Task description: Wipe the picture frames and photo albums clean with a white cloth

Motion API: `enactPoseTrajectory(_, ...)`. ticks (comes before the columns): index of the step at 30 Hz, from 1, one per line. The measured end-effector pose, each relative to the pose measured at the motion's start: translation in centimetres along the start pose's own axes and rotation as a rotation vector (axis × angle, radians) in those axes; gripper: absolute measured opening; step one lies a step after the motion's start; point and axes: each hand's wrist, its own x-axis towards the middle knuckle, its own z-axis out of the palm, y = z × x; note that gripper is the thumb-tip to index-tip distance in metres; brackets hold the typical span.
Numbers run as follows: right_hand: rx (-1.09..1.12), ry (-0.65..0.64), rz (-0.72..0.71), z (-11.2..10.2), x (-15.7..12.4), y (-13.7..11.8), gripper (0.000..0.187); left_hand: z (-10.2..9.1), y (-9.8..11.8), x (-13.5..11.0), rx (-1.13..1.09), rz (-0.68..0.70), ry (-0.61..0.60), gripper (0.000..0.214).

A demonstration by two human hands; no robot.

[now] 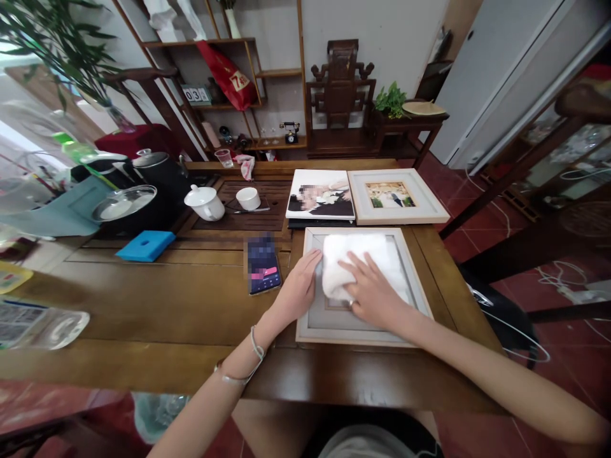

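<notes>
A pale picture frame (415,283) lies flat on the wooden table (181,305) in front of me. A folded white cloth (367,257) rests on its glass. My right hand (375,292) lies flat on the cloth, fingers stretched and pressing down, a ring on one finger. My left hand (298,289) rests on the frame's left edge, fingers extended and holding it steady. A bracelet circles my left wrist.
A phone (262,264) lies just left of the frame. Behind it lie a frameless photo (321,194) and a second framed photo (395,196). A tea tray holds a white teapot (205,202) and cup (248,198). A blue box (146,245), kettles and a plant are at left.
</notes>
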Motion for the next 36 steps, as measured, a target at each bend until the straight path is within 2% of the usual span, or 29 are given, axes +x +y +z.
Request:
enactPoseTrajectory(4,0.171,-0.169,-0.126,-1.8,-4.6,-3.9,0.029,0.1,-0.1,-0.1,-0.013,-0.001,0.008,0.054)
enactPoseTrajectory(6,0.234,-0.207,-0.184,-2.8,-6.3,-4.5,0.031,0.1,-0.1,-0.1,-0.011,-0.004,0.007,0.053)
enactPoseTrajectory(8,0.256,-0.202,-0.151,-3.2,-6.8,-4.2,0.038,0.1,-0.1,-0.1,-0.008,-0.002,0.004,0.051)
enactPoseTrajectory(12,0.073,-0.056,0.119,-2.2,-4.4,-1.8,0.042,0.0,0.0,-0.1,-0.026,0.0,0.011,0.05)
enactPoseTrajectory(15,-0.047,0.016,0.171,-1.0,-1.3,-0.6,0.039,-0.1,0.1,-0.2,-0.079,-0.039,0.036,0.051)
enactPoseTrajectory(18,-0.01,-0.013,0.038,-0.5,0.6,-1.1,0.036,-0.1,0.1,-0.3,-0.127,-0.048,0.049,0.053)
enactPoseTrajectory(20,0.033,-0.054,-0.055,-0.7,0.8,-2.1,0.034,-0.2,0.0,-0.4,-0.135,-0.047,0.058,0.053)
enactPoseTrajectory(22,0.084,-0.104,-0.139,-1.3,-0.1,-3.0,0.033,-0.2,0.0,-0.3,-0.127,-0.058,0.055,0.053)
enactPoseTrajectory(25,0.18,-0.172,-0.266,-2.9,-2.8,-3.6,0.031,-0.3,0.1,-0.1,-0.107,-0.031,0.014,0.05)
enactPoseTrajectory(28,0.252,-0.214,-0.243,-5.3,-5.6,-2.5,0.038,-0.6,0.6,0.0,-0.052,0.024,-0.053,0.045)
enactPoseTrajectory(31,0.221,-0.203,-0.059,-7.3,-6.4,0.4,0.041,-1.0,1.3,0.0,0.03,0.024,-0.133,0.056)
enactPoseTrajectory(34,0.101,-0.015,0.075,-8.1,-4.7,3.8,0.027,-1.4,1.8,-0.1,0.074,0.012,-0.188,0.061)
enactPoseTrajectory(36,0.039,0.174,0.039,-7.7,-2.2,5.5,0.023,-1.5,1.9,-0.2,0.093,0.012,-0.206,0.062)
